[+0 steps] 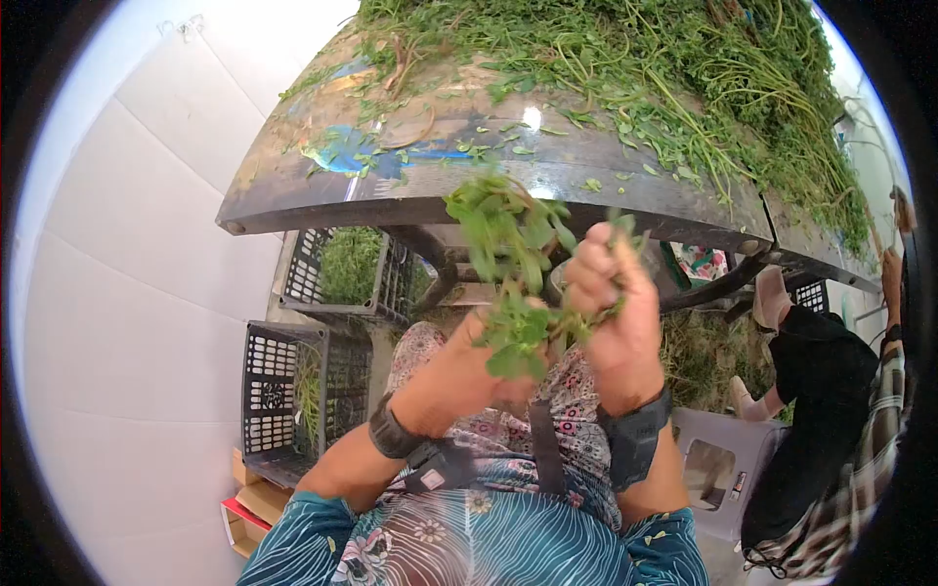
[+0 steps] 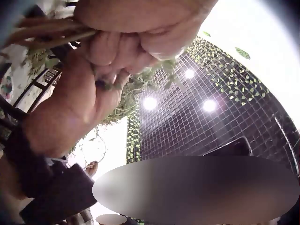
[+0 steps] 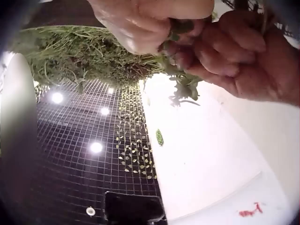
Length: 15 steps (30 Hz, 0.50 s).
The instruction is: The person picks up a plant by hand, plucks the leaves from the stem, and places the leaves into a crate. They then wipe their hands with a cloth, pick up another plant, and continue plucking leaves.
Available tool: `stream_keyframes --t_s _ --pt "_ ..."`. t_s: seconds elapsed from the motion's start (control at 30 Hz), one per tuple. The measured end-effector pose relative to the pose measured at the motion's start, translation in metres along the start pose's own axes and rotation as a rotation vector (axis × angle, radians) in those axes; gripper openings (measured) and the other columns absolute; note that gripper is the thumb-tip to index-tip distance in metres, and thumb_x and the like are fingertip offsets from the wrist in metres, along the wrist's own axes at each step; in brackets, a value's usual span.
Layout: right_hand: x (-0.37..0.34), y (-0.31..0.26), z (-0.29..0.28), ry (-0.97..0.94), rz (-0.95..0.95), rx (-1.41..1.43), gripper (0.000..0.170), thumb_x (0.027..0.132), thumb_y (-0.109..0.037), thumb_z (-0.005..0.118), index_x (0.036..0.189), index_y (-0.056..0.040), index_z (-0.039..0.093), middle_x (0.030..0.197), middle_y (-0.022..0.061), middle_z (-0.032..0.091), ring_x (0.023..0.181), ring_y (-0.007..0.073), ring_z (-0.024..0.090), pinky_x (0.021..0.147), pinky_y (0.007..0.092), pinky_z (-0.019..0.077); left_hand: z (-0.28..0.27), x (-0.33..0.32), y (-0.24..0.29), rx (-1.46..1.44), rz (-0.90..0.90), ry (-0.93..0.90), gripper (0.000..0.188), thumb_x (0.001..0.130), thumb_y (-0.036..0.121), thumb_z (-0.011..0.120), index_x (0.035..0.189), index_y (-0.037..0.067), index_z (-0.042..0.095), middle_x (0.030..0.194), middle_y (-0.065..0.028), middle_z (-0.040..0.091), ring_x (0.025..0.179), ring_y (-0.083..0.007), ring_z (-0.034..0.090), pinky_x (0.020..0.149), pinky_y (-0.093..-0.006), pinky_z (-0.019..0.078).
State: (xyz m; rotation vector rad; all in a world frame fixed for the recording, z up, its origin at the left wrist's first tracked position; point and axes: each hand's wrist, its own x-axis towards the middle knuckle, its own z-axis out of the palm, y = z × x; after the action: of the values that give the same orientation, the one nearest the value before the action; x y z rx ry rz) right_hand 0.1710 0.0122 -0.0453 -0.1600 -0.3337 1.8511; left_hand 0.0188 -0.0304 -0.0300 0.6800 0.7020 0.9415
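Observation:
In the head view a leafy green bunch [image 1: 518,337] hangs over the lap, held by the left hand [image 1: 474,366], whose fingers curl round the stems. More leafy sprigs [image 1: 503,225] rise just beyond that hand, blurred. The right hand [image 1: 620,317] is close on the right, its curled fingers pinching stems at the bunch's right side. Seen from the left wrist, the left hand [image 2: 145,23] and right hand [image 2: 70,98] are nearly together, with stems [image 2: 51,35] passing between them. The right wrist view shows leaves [image 3: 185,86] hanging below the meeting fingers.
A table [image 1: 420,181] ahead carries a large heap of greens [image 1: 684,68] and scattered leaves. Two black crates [image 1: 283,391] with greens stand at the left, above a cardboard box [image 1: 249,513]. At the right are a plastic stool [image 1: 718,430] and another person's dark-clothed leg [image 1: 821,391].

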Motion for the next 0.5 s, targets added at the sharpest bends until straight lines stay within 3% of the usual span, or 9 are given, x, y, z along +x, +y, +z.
stream_keyframes --t_s 0.1,0.13,0.27,0.4,0.5 --pt "-0.011 -0.011 0.026 0.193 -0.040 -0.392 0.010 0.087 -0.019 0.048 0.091 -0.0097 0.050 0.077 -0.0004 0.053 0.056 0.0059 0.043 0.045 0.0170 0.0312 -0.022 0.006 -0.011 -0.226 -0.089 -0.226 0.017 0.091 0.025 0.045 0.087 0.009 0.050 0.052 0.0061 0.027 0.044 -0.0062 0.026 0.040 -0.0211 0.0204" --pt "-0.014 -0.012 0.027 0.120 -0.084 -0.695 0.012 0.083 -0.011 0.050 0.095 -0.0062 0.050 0.078 0.0019 0.054 0.059 0.0079 0.046 0.047 0.0190 0.0343 -0.026 0.008 -0.010 -0.248 -0.113 -0.223 0.018 0.091 0.026 0.045 0.087 0.009 0.050 0.052 0.0062 0.027 0.044 -0.0061 0.026 0.040 -0.0208 0.0203" --pt "-0.018 -0.005 -0.002 0.099 0.121 -0.889 0.023 0.078 -0.004 0.054 0.100 -0.0020 0.052 0.081 0.0015 0.056 0.065 0.0070 0.049 0.051 0.0224 0.0389 -0.029 0.011 -0.006 -0.286 -0.177 -0.166 0.018 0.091 0.027 0.046 0.086 0.010 0.050 0.052 0.0063 0.026 0.044 -0.0055 0.024 0.040 -0.0203 0.0199" --pt "-0.022 0.000 0.002 0.062 0.021 -1.150 0.027 0.077 -0.007 0.057 0.103 -0.0002 0.052 0.083 0.0020 0.058 0.069 0.0089 0.052 0.059 0.0241 0.0435 -0.030 0.012 -0.008 -0.263 -0.177 -0.171 0.019 0.090 0.028 0.048 0.082 0.011 0.048 0.052 0.0064 0.028 0.045 -0.0052 0.025 0.039 -0.0208 0.0196" --pt "-0.019 0.002 0.007 0.017 -0.098 -1.315 0.029 0.077 -0.010 0.060 0.103 -0.0001 0.052 0.081 0.0019 0.059 0.070 0.0104 0.053 0.063 0.0254 0.0450 -0.020 0.011 -0.002 -0.156 -0.198 -0.058 0.020 0.089 0.029 0.050 0.082 0.011 0.048 0.052 0.0065 0.030 0.044 -0.0051 0.026 0.039 -0.0211 0.0195"
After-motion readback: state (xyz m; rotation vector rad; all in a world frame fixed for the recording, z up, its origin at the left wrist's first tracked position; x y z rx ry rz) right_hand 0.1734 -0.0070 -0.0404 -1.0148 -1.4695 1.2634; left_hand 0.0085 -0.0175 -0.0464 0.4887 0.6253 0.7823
